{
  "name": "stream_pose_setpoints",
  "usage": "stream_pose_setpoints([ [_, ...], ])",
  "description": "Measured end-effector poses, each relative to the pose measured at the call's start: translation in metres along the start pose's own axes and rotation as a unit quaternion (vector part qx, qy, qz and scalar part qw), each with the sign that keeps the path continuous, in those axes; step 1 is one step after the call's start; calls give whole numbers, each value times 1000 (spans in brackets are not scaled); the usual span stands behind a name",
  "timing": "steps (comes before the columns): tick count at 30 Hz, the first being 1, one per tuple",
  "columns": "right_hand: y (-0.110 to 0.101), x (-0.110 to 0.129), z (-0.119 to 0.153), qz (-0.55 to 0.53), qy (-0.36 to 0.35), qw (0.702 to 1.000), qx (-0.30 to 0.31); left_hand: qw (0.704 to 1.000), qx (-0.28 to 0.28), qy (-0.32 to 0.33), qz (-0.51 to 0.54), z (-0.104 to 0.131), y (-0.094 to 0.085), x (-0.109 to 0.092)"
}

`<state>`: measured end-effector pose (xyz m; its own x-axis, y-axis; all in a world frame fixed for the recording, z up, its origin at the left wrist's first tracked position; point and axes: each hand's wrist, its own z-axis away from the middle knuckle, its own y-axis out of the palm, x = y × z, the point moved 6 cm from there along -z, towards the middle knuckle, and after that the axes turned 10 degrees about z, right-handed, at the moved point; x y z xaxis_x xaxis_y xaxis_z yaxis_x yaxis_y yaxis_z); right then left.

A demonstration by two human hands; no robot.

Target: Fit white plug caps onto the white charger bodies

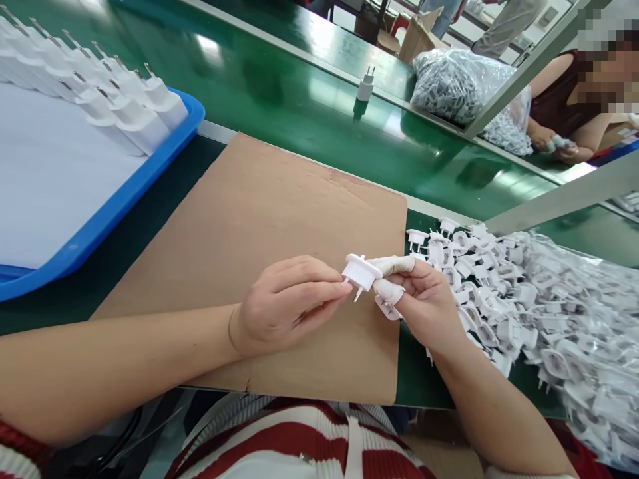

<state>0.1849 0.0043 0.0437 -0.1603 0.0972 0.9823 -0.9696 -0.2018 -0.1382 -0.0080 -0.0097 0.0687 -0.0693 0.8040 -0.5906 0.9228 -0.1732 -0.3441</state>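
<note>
A white two-pin plug piece (361, 273) is held above the cardboard sheet (279, 219), with its oval flange uppermost and a metal pin pointing down. My left hand (292, 303) is closed, fingertips pinching the piece's left side. On the other side, my right hand (432, 303) is closed too, its thumb and index finger in white finger covers, touching the flange's right end. A second white plug piece (388, 307) shows just under the right thumb; whether that hand grips it I cannot tell. Close by on the right lies a heap of white plug pieces (464, 279).
At left, a blue tray (150, 179) holds rows of white adapters (144, 110), pins up. One adapter (366, 86) stands on the green surface beyond. Clear plastic bags (456, 83) of parts, a slanted metal post (529, 73) and a co-worker's hands (554, 143) are at upper right.
</note>
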Motion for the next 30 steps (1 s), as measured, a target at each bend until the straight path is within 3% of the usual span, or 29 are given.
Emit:
stream_pose_setpoints([
  [3,-1,-3,0,-29,16,999,12,1000,-11,-10,6,-1,0,0],
  [6,-3,-6,0,-54,30,998,21,998,-62,-22,3,0,-3,2],
  [8,-3,-7,0,-60,30,997,25,995,-83,-50,20,1,-4,7],
  [11,-1,-5,-1,-60,27,997,35,983,-68,-121,117,1,-2,18],
  [17,11,-3,5,-47,54,994,86,935,-1,-258,244,4,11,31],
  [21,13,-6,6,-55,73,992,91,877,-22,-371,306,12,18,41],
  [26,12,-8,2,-42,74,993,81,853,-55,-401,331,13,17,44],
  [30,16,-9,4,-57,70,992,85,825,-2,-436,361,20,25,46],
])
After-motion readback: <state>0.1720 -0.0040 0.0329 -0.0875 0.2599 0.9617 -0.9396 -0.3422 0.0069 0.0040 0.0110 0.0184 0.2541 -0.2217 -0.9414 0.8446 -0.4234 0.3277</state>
